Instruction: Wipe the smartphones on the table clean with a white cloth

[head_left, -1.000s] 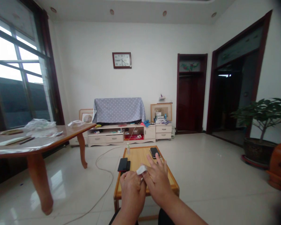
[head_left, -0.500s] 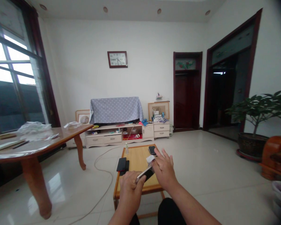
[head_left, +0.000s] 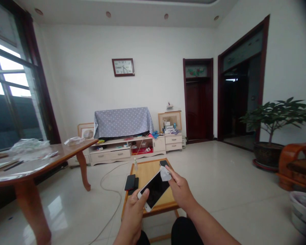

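A white smartphone (head_left: 155,191) with a dark screen is tilted over the small wooden table. My left hand (head_left: 134,210) grips its lower left end, thumb lying on the front. At the phone's upper right end, my right hand (head_left: 180,190) pinches a white tissue (head_left: 165,173) against the glass. Part of the tissue and the fingers behind the phone are hidden. On the table (head_left: 146,165) below lie black phone-like slabs (head_left: 130,182) at the left and another dark phone (head_left: 163,163) near the far right corner. A small clear bottle (head_left: 136,164) stands at the far left corner.
A larger wooden table (head_left: 66,154) with plastic bags (head_left: 32,148) stands at the left. A cable (head_left: 114,211) runs over the floor. Against the far wall is a white TV cabinet (head_left: 112,156). To the right are a potted plant (head_left: 269,149), a wooden armchair (head_left: 287,166) and a bucket (head_left: 302,212).
The phone has turned from nearly edge-on so its screen faces me. My right hand's spread fingers have drawn together around the tissue. The view has shifted slightly right.
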{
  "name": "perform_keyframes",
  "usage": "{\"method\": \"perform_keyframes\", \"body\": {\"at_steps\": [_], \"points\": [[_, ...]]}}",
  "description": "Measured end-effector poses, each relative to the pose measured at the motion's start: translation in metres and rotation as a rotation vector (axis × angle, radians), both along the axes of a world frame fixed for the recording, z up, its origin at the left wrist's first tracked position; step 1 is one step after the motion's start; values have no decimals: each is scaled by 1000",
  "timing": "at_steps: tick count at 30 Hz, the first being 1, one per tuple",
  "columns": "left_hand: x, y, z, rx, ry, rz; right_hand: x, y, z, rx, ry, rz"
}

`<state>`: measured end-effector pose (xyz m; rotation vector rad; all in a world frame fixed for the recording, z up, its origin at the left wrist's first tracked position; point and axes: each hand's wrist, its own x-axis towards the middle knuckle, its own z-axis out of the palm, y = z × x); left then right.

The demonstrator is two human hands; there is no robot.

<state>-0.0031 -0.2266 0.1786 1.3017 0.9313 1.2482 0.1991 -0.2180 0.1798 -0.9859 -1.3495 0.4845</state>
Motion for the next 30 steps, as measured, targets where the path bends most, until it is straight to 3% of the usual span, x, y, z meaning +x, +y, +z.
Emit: {"method": "perform_keyframes", "body": {"at_steps": [7,10,15,17,22,30], "points": [[-8,2,4,-76,-145,46,-3,-10,-20,-104,136,77],[-3,1,4,-99,-191,40,-9,-9,-12,-203,379,90],[7,-1,0,-101,-166,109,-21,-14,12,-232,697,361],[8,-3,-1,-56,-115,128,-23,-14,19,-268,787,371],[10,-13,5,41,-28,116,-29,-7,22,-326,786,294],[8,-13,7,7,-55,97,-38,-14,12,-341,676,346]]}}
